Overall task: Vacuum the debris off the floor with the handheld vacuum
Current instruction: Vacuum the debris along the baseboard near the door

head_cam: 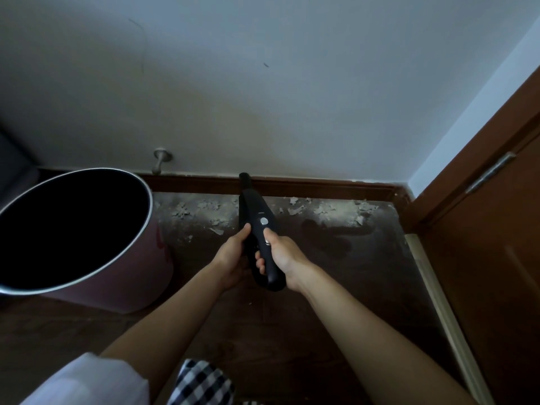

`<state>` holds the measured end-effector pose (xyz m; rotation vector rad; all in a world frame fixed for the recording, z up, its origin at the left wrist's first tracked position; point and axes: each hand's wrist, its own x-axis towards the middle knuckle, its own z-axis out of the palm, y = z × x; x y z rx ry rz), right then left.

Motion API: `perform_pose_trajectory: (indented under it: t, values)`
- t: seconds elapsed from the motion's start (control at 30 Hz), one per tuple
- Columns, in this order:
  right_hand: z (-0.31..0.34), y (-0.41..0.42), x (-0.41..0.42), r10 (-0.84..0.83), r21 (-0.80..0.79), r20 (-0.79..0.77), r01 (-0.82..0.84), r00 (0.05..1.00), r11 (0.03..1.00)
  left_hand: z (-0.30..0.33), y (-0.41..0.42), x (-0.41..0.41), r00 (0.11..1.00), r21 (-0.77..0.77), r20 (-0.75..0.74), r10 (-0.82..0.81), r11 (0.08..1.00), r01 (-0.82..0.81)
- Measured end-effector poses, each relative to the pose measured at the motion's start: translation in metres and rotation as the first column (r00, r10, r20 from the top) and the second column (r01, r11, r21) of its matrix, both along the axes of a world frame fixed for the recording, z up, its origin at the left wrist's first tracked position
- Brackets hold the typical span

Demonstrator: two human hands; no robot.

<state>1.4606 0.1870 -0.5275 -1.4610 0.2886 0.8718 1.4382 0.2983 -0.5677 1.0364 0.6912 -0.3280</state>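
Head view: both hands on the black plastic handheld vacuum (257, 226). Right hand (282, 258) curled round the handle, thumb by the buttons. Left hand (233, 258) grips the body's left side. Nozzle points at the brown baseboard (321, 187). Pale flaky debris (295, 210) lies on the dark wood floor (336, 287) along the wall. Pink round bin (117, 258) stands left, near.

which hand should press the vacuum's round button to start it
Right. The right hand grips the black handheld vacuum by its handle, thumb lying just below the round silver button. The left hand holds the body's side, thumb off the button.
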Motion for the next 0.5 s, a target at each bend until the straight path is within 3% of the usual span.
perform_pose_trajectory:
  t: [0.5]
  values:
    - [-0.002, 0.032, 0.0, 0.066, -0.015, 0.007, -0.065, 0.998, 0.998, -0.004, 0.027, -0.007, 0.996, -0.004, -0.004, 0.09, 0.996, -0.09]
